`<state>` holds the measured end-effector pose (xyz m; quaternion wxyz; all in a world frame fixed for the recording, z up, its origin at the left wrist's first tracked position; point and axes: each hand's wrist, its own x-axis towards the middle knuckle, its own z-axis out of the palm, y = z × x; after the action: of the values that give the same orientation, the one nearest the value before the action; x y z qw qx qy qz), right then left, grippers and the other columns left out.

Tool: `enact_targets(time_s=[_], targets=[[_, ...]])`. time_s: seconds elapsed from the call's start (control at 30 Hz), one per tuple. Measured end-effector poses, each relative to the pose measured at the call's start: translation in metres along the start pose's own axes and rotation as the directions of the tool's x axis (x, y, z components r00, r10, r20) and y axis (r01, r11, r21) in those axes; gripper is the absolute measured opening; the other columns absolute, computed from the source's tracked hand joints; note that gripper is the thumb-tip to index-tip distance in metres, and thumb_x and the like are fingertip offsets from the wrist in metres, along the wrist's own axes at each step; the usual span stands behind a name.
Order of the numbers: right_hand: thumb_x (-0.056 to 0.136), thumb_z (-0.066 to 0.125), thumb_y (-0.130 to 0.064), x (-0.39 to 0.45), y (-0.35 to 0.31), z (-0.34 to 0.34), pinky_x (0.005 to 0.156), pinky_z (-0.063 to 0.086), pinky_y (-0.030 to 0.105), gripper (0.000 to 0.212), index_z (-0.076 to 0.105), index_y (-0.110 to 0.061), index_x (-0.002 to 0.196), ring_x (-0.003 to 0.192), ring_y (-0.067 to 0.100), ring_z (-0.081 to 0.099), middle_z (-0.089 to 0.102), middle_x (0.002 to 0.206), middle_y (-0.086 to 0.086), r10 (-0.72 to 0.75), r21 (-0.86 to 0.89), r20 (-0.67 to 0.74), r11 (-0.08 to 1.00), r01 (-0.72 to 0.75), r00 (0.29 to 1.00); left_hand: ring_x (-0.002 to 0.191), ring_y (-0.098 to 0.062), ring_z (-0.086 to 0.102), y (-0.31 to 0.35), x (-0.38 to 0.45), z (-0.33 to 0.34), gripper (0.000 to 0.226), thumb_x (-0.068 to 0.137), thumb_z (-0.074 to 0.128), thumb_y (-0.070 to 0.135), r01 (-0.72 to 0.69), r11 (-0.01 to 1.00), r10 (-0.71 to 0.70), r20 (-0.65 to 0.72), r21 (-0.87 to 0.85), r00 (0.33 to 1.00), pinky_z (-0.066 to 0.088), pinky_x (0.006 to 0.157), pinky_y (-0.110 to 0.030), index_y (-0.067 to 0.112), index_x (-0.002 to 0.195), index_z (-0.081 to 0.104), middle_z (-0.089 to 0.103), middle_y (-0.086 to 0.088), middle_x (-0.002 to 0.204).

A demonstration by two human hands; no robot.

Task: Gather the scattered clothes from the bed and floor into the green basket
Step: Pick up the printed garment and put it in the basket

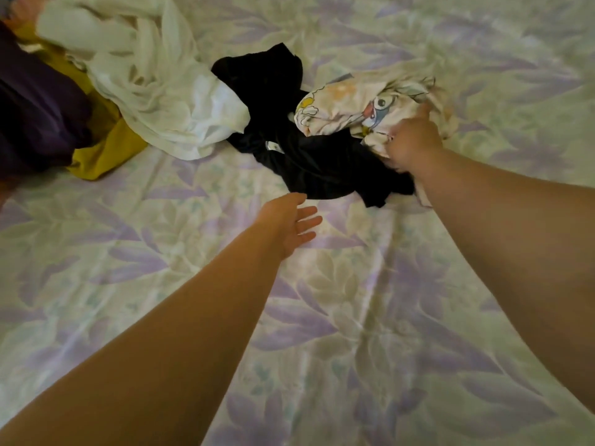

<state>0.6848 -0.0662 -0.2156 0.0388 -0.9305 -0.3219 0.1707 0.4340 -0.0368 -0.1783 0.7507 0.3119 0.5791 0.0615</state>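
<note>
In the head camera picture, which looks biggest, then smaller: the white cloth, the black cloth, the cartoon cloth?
1. White cloth
2. Black cloth, close to the white one, so unsure
3. Cartoon cloth, which the right hand grips

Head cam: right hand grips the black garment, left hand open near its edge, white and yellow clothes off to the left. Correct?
Not quite. In the head view the right hand grips the cartoon-print cloth, which lies on the black garment. The rest holds: the left hand is open near the black garment's edge, and the white cloth and yellow cloth lie to the left.
</note>
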Motion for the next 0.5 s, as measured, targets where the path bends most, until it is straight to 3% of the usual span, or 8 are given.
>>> enact_targets(time_s=[0.1,0.2,0.27,0.33,0.43,0.5], targets=[[0.088,0.061,-0.023,0.001,0.003,0.002,0.101,0.044,0.037,0.043,0.059,-0.002,0.126,0.121,0.036,0.053,0.056,0.132,0.02,-0.019,0.237,0.049,0.971,0.007,0.999,0.111,-0.033,0.063,-0.011,0.004,-0.001,0.036,0.102,0.042,0.019,0.014,1.0,-0.014,0.016,-0.017,1.0,0.049,0.097,-0.046,0.011,0.136,0.044,0.06,-0.017,0.129],[0.08,0.074,-0.028,-0.024,0.002,0.008,0.092,0.045,0.035,0.06,0.047,-0.005,0.128,0.116,0.031,0.057,0.059,0.128,0.012,0.04,0.478,0.005,0.878,-0.037,0.999,0.11,-0.033,0.063,-0.025,0.006,0.003,0.036,0.103,0.039,0.021,0.05,0.999,-0.05,0.011,0.009,0.999,0.048,0.098,-0.047,0.012,0.138,0.043,0.06,-0.017,0.129],[0.08,0.072,-0.033,-0.051,-0.008,0.014,0.084,0.043,0.034,0.072,0.034,-0.013,0.139,0.114,0.03,0.058,0.058,0.127,0.009,-0.001,0.507,0.03,0.862,-0.014,1.0,0.107,-0.033,0.063,-0.028,0.008,0.006,0.037,0.103,0.04,0.024,0.053,0.999,-0.053,-0.01,0.013,0.999,0.048,0.095,-0.046,0.014,0.139,0.042,0.061,-0.016,0.127],[0.083,0.064,-0.033,-0.077,-0.015,0.021,0.081,0.043,0.031,0.072,0.03,-0.027,0.146,0.109,0.03,0.059,0.06,0.122,0.005,-0.097,0.501,0.115,0.865,0.027,0.989,0.107,-0.032,0.062,-0.028,0.006,0.013,0.04,0.102,0.042,0.031,0.049,0.998,-0.048,-0.025,0.025,0.999,0.049,0.092,-0.046,0.017,0.14,0.041,0.061,-0.015,0.126],[0.084,0.06,-0.026,-0.118,-0.026,0.028,0.079,0.046,0.029,0.053,0.05,-0.028,0.137,0.102,0.023,0.062,0.064,0.114,0.002,-0.255,0.648,0.27,0.762,0.02,0.928,0.111,-0.03,0.061,-0.027,-0.001,0.016,0.044,0.096,0.049,0.047,0.012,0.997,-0.009,-0.039,0.078,0.999,0.049,0.091,-0.045,0.018,0.13,0.049,0.063,-0.013,0.122],[0.085,0.061,-0.019,-0.153,-0.035,0.029,0.069,0.05,0.025,0.037,0.063,-0.022,0.122,0.083,0.017,0.063,0.068,0.099,0.004,-0.346,0.765,0.354,0.641,-0.056,0.869,0.11,-0.029,0.061,-0.026,-0.012,0.009,0.05,0.09,0.055,0.054,-0.014,0.989,0.024,-0.067,0.146,0.997,0.05,0.095,-0.045,0.014,0.12,0.056,0.064,-0.01,0.117]])
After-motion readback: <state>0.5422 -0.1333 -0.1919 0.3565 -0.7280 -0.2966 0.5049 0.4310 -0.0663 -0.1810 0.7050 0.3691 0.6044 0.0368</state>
